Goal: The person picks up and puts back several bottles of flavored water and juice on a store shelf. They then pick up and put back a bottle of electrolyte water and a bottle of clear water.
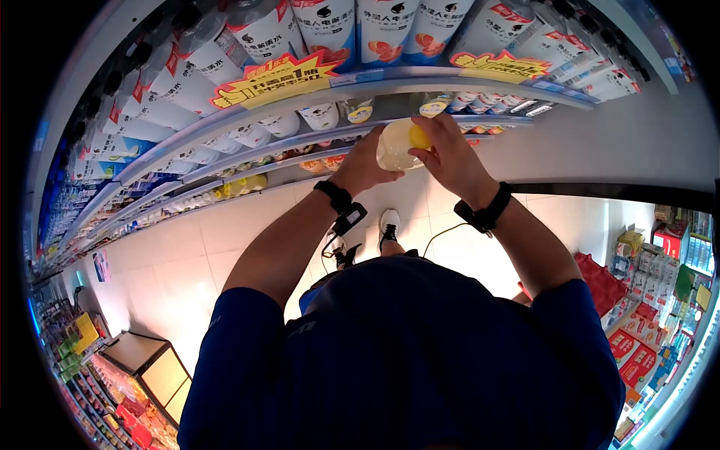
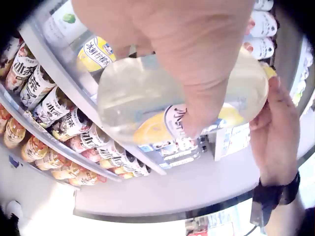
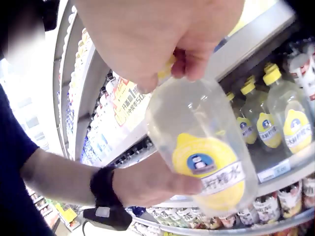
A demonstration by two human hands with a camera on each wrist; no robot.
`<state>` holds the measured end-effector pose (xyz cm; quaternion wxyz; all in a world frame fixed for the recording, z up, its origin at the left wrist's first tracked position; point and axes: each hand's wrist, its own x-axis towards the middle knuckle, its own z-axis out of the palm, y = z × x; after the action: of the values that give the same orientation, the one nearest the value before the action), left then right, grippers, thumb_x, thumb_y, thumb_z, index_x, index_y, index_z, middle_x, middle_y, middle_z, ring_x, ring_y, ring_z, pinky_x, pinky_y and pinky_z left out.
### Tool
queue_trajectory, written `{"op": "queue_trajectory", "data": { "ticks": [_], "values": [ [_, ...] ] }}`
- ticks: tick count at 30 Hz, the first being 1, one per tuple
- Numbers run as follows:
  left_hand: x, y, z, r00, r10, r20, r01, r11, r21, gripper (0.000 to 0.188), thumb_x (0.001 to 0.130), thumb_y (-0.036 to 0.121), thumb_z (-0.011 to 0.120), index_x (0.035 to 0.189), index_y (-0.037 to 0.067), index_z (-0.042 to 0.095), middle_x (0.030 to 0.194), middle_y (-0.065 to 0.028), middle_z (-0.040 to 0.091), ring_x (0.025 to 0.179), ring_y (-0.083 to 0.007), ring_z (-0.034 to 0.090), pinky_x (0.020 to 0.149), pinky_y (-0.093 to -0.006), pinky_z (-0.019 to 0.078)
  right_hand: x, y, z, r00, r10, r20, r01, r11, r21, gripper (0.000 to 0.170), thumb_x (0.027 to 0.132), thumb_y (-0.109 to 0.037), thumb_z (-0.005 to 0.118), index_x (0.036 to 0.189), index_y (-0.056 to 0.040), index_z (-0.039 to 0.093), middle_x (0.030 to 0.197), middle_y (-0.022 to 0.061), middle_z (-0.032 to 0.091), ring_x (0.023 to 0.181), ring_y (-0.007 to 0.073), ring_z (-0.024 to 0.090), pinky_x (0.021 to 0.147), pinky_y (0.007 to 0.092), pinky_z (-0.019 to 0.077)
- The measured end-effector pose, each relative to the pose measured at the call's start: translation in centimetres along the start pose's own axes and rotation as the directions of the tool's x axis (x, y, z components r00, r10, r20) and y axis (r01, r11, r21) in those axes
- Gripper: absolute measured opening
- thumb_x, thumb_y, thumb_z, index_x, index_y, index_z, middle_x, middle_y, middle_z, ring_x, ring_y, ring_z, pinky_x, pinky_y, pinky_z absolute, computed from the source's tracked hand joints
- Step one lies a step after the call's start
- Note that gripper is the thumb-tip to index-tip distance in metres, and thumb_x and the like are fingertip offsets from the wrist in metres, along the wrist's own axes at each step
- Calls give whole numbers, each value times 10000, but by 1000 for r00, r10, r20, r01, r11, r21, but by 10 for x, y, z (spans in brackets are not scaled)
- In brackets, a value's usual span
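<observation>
A clear bottle of pale liquid (image 1: 395,147) with a yellow lemon-shaped label is held in front of the shelves. The left hand (image 1: 361,163) grips its body; in the left wrist view that hand (image 2: 182,54) lies across the bottle (image 2: 133,98), thumb over the label. The right hand (image 1: 450,154) pinches the yellow cap (image 1: 419,136) at the top. In the right wrist view the right hand (image 3: 167,39) has its fingers round the cap, largely hiding it, above the tilted bottle (image 3: 202,142).
Matching yellow-capped bottles (image 3: 268,110) stand on the shelf beside the held one. Large white bottles (image 1: 326,26) fill the shelf above, behind yellow price signs (image 1: 277,79). Lower shelves hold rows of drinks (image 2: 54,105). A box-shaped stand (image 1: 135,352) is on the floor at lower left.
</observation>
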<state>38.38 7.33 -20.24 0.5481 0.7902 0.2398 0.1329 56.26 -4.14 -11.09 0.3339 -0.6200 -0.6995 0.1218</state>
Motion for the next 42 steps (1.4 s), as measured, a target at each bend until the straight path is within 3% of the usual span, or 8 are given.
{"op": "queue_trajectory", "data": {
  "ticks": [5,8,15,21,27,34,36,42],
  "values": [
    [-40,10,-3,1000,15,-2,-15,925,-380,865,715,143,861,1422,69,368,1363,-104,534,1278,-259,511,1073,-388,411,-15,20,15,986,167,-26,-150,936,319,736,860,-216,746,1448,-19,349,1368,177,479,1225,290,532,956,398,497],
    [-60,23,-18,995,-87,55,103,863,-495,808,748,117,842,1415,74,388,1335,-77,561,1251,-219,530,1067,-396,414,-33,31,67,938,96,332,-340,421,841,819,885,-271,740,1509,-33,267,1518,126,373,1388,201,373,1126,368,345],
    [-94,41,-60,973,-199,119,232,829,-508,652,810,106,790,1367,36,458,1319,-91,573,1214,-211,557,1040,-368,445,-9,-30,83,872,154,464,-488,193,851,572,946,-214,671,1412,-2,415,1325,91,566,1235,168,530,1047,306,420],
    [-118,44,-75,960,-278,45,248,760,-601,495,885,164,718,1303,-4,514,1291,-106,585,1189,-188,571,1036,-358,447,2,-52,105,848,470,246,-498,547,673,605,852,-337,775,1271,15,517,1135,138,647,1066,175,622,918,289,482],
    [-115,42,-73,934,-356,-9,198,541,-818,488,922,197,674,1332,7,490,1279,-96,585,1152,-178,584,985,-347,470,14,-78,128,967,247,-65,-239,965,107,726,722,-402,832,1231,15,524,1024,201,597,1010,366,549,910,445,436],
    [-118,17,-90,976,-197,-97,49,623,-780,571,902,223,688,1386,41,444,1324,-84,560,1213,-192,547,1012,-358,456,2,-94,123,984,174,-41,-172,983,61,833,783,-415,781,1394,17,416,1144,227,522,1028,381,511,933,466,413],
    [-124,9,-97,973,-225,-59,77,553,-830,599,897,217,691,1406,51,422,1340,-85,549,1223,-208,545,1030,-366,447,11,-80,114,971,168,171,-233,828,509,829,860,-425,731,1460,-2,347,1360,218,429,1224,324,472,1030,431,387],
    [-124,21,-103,992,-106,70,112,472,-874,652,871,190,698,1434,60,396,1375,-98,523,1258,-231,523,1068,-398,420,11,-67,104,793,142,593,-610,189,770,777,894,-364,728,1461,6,346,1434,151,444,1315,211,437,1072,359,386]
  ]
}}
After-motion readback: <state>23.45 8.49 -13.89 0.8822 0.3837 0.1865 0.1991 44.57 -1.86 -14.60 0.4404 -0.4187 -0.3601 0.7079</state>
